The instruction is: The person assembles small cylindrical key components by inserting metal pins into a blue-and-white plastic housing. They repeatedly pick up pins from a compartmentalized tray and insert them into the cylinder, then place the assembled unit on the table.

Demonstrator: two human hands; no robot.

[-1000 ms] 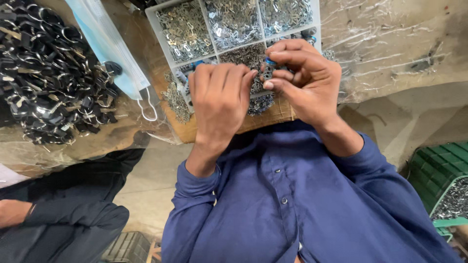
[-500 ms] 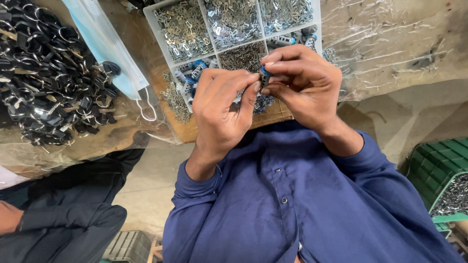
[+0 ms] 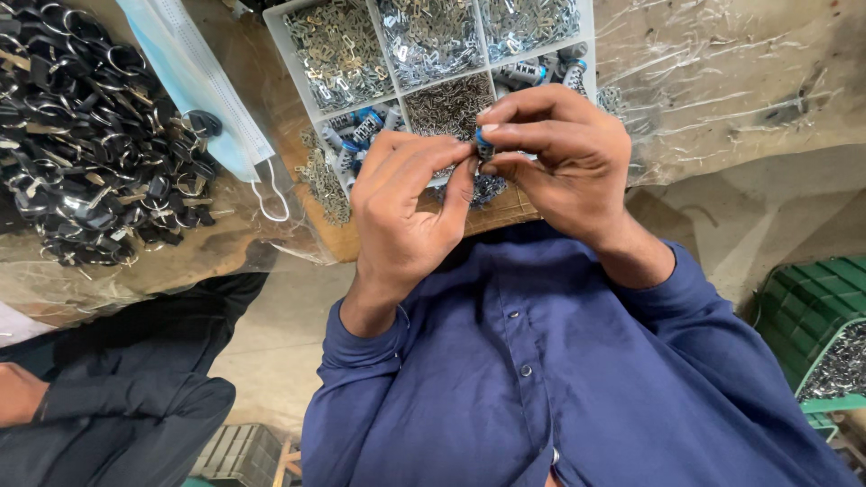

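A plastic-covered table [image 3: 740,99] spreads far across, bare at its right. A divided tray [image 3: 290,68] sits at its near edge. Over that edge, the right hand [image 3: 564,167] pinches a small blue-tipped part [image 3: 484,144]; the left hand [image 3: 401,212] fingertips touch it.

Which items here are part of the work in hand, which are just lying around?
In use:
left hand
right hand
small blue-and-metal part, pinched between both hands
divided tray of metal pieces

Lying about:
face mask
pile of black ringed parts
green crate
another person's sleeve
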